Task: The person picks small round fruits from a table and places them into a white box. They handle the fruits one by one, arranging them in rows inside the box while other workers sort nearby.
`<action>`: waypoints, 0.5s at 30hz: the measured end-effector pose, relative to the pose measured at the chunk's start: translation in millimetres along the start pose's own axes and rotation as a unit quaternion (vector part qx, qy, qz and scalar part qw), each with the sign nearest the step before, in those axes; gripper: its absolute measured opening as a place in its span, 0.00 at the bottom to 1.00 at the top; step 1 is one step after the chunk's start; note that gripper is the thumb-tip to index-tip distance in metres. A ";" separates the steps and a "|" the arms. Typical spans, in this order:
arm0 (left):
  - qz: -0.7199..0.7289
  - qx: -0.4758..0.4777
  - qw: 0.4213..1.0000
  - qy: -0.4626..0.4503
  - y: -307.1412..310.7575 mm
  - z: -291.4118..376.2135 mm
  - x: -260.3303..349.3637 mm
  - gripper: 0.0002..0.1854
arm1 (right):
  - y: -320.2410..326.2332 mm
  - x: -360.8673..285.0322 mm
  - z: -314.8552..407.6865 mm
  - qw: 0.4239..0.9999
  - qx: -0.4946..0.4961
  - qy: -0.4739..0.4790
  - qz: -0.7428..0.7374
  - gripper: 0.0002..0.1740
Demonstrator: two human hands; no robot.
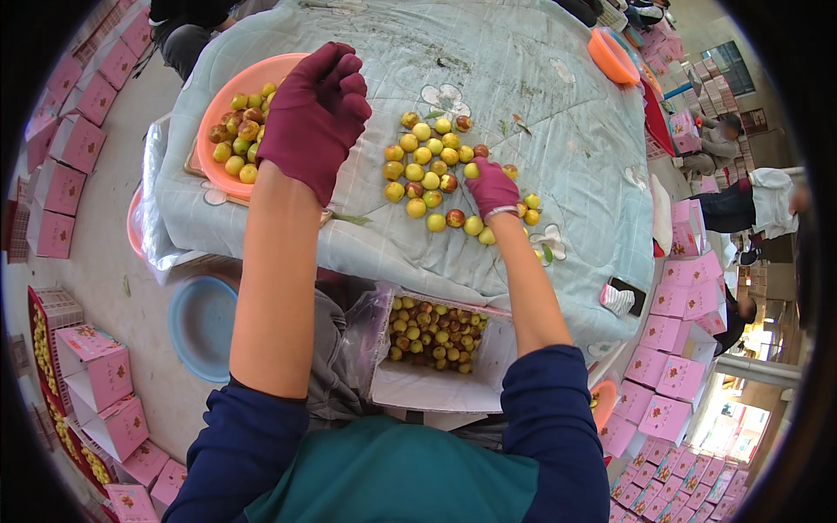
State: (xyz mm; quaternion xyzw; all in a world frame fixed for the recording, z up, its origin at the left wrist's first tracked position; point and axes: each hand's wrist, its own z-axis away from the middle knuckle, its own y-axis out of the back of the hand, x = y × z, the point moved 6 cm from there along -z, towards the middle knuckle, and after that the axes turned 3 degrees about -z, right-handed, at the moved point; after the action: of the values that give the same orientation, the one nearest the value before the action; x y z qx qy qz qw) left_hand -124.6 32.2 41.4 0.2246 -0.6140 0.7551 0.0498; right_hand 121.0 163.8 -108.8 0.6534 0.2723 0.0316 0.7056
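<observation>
My left hand [315, 116], in a maroon glove, is raised beside and partly in front of an orange plastic basin [210, 134] of jujubes. Its fingers are curled, and the palm is hidden. My right hand [492, 186], gloved the same way, is low over the cloth-covered table [575, 131], thumb and fingers around a yellow-green jujube [471, 170]. Loose jujubes [422, 155], yellow-green to reddish brown, are spread left of it, with a few beside the wrist. Below the table edge, before my body, an open cardboard box [431, 386] holds many more jujubes.
A phone [629, 295] and a striped cloth item [617, 301] lie at the table's right edge. A blue basin [203, 327] is on the floor at left. Pink cartons [680, 379] are stacked on both sides. Another orange basin [611, 55] sits at far right. People are nearby.
</observation>
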 end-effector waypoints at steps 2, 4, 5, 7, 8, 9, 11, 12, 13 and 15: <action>0.003 0.005 1.000 0.000 0.9 0.4 1.7 0.07 | 24.9 -2.0 21.4 0.986 0.031 -0.014 -0.166 0.19; 0.006 0.008 1.000 -0.007 2.2 1.3 4.8 0.07 | 36.1 -8.2 64.8 0.903 -0.026 -0.037 -0.427 0.25; 0.003 0.008 1.000 -0.013 2.6 1.6 7.1 0.07 | 35.7 -6.7 93.6 0.899 -0.093 -0.093 -0.417 0.25; 0.008 0.003 1.000 -0.013 2.6 1.8 8.3 0.07 | 21.5 -12.2 158.8 0.864 -0.254 -0.182 -0.394 0.24; 0.017 0.000 1.000 -0.006 2.5 2.1 7.3 0.07 | 20.1 -23.3 184.1 0.868 -0.297 -0.131 -0.375 0.25; 0.031 0.002 1.000 0.001 3.2 2.5 5.9 0.07 | 16.5 -31.2 201.8 0.881 -0.341 -0.077 -0.320 0.25; 0.030 0.013 0.999 0.005 5.1 2.8 3.4 0.07 | 19.6 -41.5 220.0 0.905 -0.320 0.019 -0.281 0.24; 0.039 0.008 0.999 0.010 4.6 2.6 2.9 0.07 | 23.9 -43.5 222.5 0.924 -0.299 0.059 -0.231 0.23; 0.037 0.009 0.999 0.008 5.0 2.5 3.4 0.06 | 22.4 -43.9 215.3 0.939 -0.296 0.075 -0.158 0.23; 0.054 -0.004 0.998 0.015 3.4 1.5 3.0 0.04 | 32.5 -36.0 187.7 0.932 -0.205 -0.031 -0.296 0.18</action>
State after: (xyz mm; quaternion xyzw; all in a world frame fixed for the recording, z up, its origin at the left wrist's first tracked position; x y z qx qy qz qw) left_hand -128.1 29.4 39.7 0.1792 -0.6272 0.7577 0.0188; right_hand 180.4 -15.8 -66.4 0.3852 0.4196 -0.1440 0.8092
